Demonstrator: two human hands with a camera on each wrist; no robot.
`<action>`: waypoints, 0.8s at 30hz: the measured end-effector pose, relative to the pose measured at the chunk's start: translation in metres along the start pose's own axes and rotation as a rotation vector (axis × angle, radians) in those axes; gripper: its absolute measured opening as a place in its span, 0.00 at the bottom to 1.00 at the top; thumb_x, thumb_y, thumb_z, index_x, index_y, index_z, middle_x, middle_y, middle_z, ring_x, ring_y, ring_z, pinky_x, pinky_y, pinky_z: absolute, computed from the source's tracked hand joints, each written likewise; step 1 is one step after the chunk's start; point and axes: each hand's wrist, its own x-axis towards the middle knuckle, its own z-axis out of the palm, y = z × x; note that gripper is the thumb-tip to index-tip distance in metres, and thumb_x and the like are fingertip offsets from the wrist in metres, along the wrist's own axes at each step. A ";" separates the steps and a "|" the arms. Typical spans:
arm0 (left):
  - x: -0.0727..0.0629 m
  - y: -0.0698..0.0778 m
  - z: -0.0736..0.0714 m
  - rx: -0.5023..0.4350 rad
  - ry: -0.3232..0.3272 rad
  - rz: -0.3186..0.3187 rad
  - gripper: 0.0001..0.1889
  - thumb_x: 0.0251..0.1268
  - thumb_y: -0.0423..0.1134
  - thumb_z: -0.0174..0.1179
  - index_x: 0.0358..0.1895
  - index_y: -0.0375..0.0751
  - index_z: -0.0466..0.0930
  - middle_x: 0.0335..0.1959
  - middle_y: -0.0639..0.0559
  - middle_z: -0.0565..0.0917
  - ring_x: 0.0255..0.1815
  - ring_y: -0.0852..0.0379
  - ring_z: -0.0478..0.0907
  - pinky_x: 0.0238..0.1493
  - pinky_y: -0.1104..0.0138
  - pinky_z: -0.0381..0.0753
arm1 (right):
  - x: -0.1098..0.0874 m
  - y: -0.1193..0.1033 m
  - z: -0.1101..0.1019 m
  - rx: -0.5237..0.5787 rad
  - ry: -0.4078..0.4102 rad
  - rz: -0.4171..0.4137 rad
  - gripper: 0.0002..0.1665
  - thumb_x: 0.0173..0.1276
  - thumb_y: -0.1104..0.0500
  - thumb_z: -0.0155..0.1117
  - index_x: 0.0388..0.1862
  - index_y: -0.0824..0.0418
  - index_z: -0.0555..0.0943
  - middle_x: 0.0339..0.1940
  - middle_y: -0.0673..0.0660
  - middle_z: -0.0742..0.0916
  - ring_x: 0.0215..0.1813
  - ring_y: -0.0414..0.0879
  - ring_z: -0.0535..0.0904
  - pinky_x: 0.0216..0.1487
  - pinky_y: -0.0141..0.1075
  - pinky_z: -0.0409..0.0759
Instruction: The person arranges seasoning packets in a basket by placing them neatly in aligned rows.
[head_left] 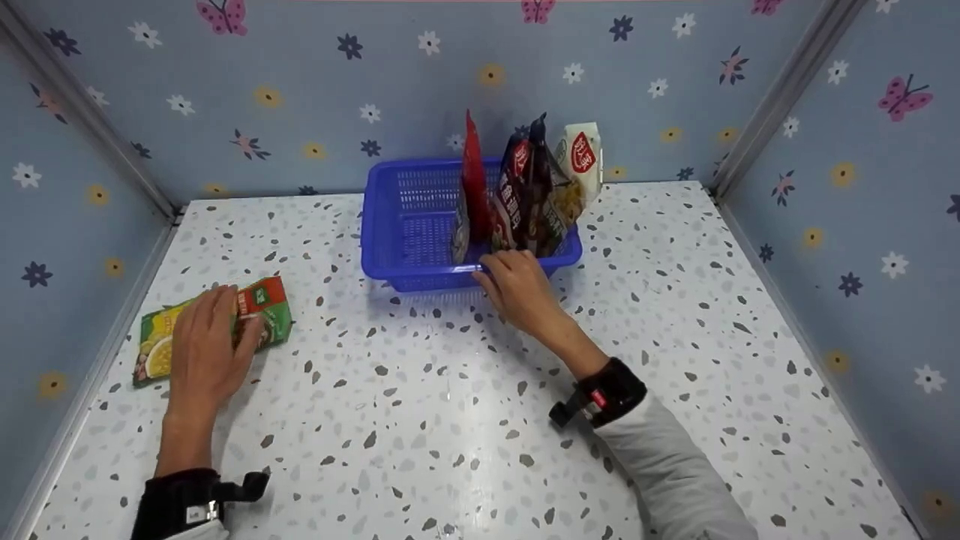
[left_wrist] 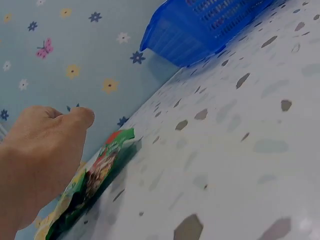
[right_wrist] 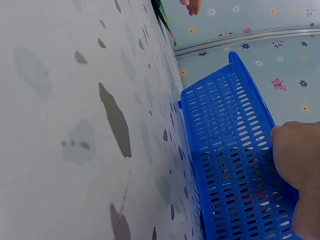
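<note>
My left hand hovers with relaxed fingers just over two flat food packets at the table's left. One packet is yellow and green with a bowl pictured on it; the other is red and green. In the left wrist view a gap shows between the hand and the red-and-green packet. With my right hand I grip the front rim of a blue plastic basket, fingers over the edge and thumb outside. The right wrist view shows the basket's slotted wall beside that hand.
Upright in the basket's right half stand a red packet, dark packets and a white packet. The basket sits near the flowered back wall. Side walls bound the speckled white table.
</note>
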 end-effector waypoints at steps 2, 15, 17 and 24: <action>-0.006 -0.011 -0.003 0.006 -0.034 -0.054 0.36 0.87 0.48 0.62 0.86 0.32 0.64 0.83 0.24 0.68 0.85 0.23 0.61 0.91 0.32 0.53 | 0.000 0.000 0.000 0.000 -0.001 0.003 0.21 0.90 0.48 0.62 0.59 0.65 0.90 0.51 0.62 0.95 0.51 0.57 0.91 0.57 0.50 0.84; -0.030 -0.042 -0.002 -0.005 -0.240 -0.211 0.52 0.86 0.69 0.52 0.94 0.35 0.45 0.94 0.26 0.47 0.94 0.19 0.38 0.90 0.24 0.25 | 0.000 -0.001 0.001 -0.031 0.017 -0.013 0.21 0.90 0.49 0.63 0.60 0.65 0.90 0.51 0.61 0.95 0.52 0.57 0.91 0.56 0.50 0.84; -0.030 -0.044 -0.001 -0.002 -0.242 -0.214 0.51 0.87 0.67 0.51 0.93 0.34 0.46 0.94 0.25 0.47 0.94 0.18 0.39 0.89 0.23 0.27 | 0.000 -0.001 0.001 -0.026 0.011 -0.011 0.21 0.90 0.49 0.63 0.60 0.65 0.90 0.51 0.61 0.95 0.52 0.58 0.91 0.57 0.50 0.85; -0.028 -0.044 0.001 0.007 -0.228 -0.248 0.47 0.91 0.61 0.46 0.92 0.28 0.45 0.93 0.22 0.46 0.93 0.19 0.43 0.91 0.26 0.35 | 0.000 -0.001 0.001 -0.012 -0.008 0.011 0.20 0.89 0.50 0.63 0.60 0.65 0.90 0.52 0.62 0.95 0.53 0.58 0.91 0.58 0.50 0.85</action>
